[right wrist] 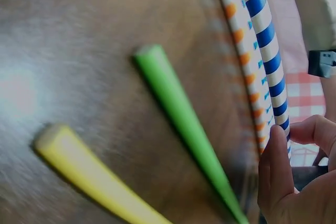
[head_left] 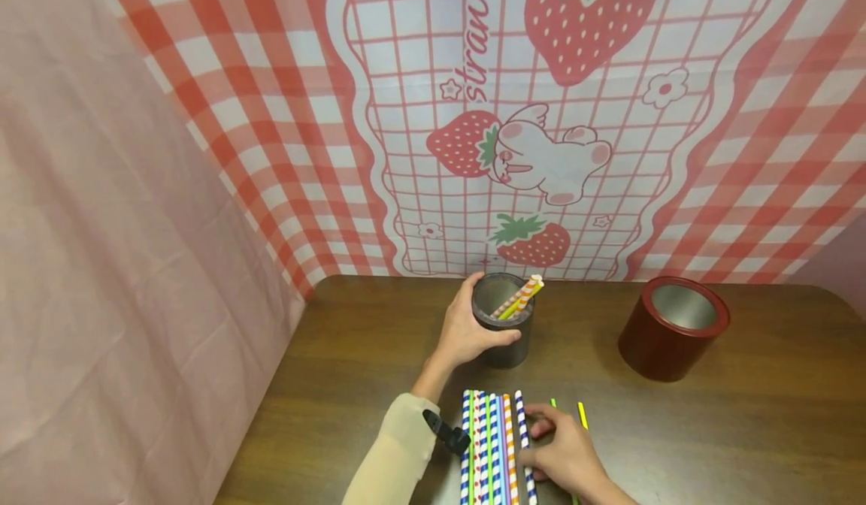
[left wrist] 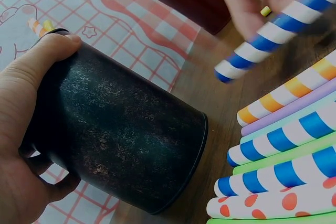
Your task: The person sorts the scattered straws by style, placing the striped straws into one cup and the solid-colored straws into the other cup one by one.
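My left hand (head_left: pixel 468 331) grips a dark metal can (head_left: pixel 509 349) round its side, thumb along the rim. Several paper straws (head_left: pixel 526 298), orange-striped and yellow among them, lean inside that can. Nearer to me, my right hand (head_left: pixel 567 451) pinches a blue-and-white striped straw (right wrist: pixel 270 56) between thumb and fingers. In the left wrist view the same straw (left wrist: pixel 278 27) is tilted, its end above the tabletop. Beside it lies a row of straws (head_left: pixel 489 449) in stripes, dots and plain colours, side by side.
A red can (head_left: pixel 656 351) stands at the back right of the wooden table (head_left: pixel 758 415). Right of my right hand lie a loose green straw (right wrist: pixel 178 124) and a yellow straw (right wrist: pixel 92 169). A strawberry-print cloth (head_left: pixel 433 212) hangs behind the table.
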Demonstrator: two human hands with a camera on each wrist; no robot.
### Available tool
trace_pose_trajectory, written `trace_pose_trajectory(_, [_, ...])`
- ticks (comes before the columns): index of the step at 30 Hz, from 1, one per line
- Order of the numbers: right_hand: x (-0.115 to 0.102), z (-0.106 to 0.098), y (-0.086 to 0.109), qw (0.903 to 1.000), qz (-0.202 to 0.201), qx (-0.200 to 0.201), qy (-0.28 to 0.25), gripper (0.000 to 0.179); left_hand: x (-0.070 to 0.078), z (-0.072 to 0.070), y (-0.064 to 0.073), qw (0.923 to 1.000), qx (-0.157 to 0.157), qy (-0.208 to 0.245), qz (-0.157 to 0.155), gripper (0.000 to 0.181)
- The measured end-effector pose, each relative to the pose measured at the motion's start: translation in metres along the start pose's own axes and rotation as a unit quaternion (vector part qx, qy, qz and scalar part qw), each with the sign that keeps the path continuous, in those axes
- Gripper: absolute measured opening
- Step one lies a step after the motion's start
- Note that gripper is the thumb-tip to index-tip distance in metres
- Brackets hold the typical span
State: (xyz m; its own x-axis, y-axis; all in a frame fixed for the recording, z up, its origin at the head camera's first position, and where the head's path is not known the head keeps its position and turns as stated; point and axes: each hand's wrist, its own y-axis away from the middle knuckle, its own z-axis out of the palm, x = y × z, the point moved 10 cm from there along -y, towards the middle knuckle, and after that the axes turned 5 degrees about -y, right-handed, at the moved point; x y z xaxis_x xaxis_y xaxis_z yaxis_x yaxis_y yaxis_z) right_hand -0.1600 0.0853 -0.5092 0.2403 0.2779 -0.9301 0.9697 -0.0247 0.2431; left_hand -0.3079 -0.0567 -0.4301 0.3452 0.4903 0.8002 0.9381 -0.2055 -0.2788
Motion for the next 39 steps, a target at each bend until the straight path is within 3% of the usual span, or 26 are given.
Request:
trace_pose_trajectory(17, [-0.057, -0.029, -0.009, 0.998, -0.033, 0.011, -0.054, 0.066, -0.001, -0.004, -0.002, 1.0, 0.001, 0.002, 0.003, 0.11])
trace_pose_trajectory(26, [-0.113, -0.046, -0.01, 0.9918, -0.108, 0.004, -0.069, 0.064, 0.0, -0.006, -0.002, 0.9999, 0.007, -0.006, 0.004, 0.11])
trace_pose_trajectory(31, [-0.145, -0.061, -0.012, 0.9826, -0.173, 0.032, -0.059, 0.064, -0.001, -0.004, -0.001, 0.9999, 0.007, -0.007, 0.002, 0.111])
trace_pose_trajectory(39, [-0.185, -0.091, -0.014, 0.9545, -0.256, 0.133, -0.077, 0.063, -0.001, -0.001, 0.001, 0.9999, 0.007, -0.009, 0.003, 0.109])
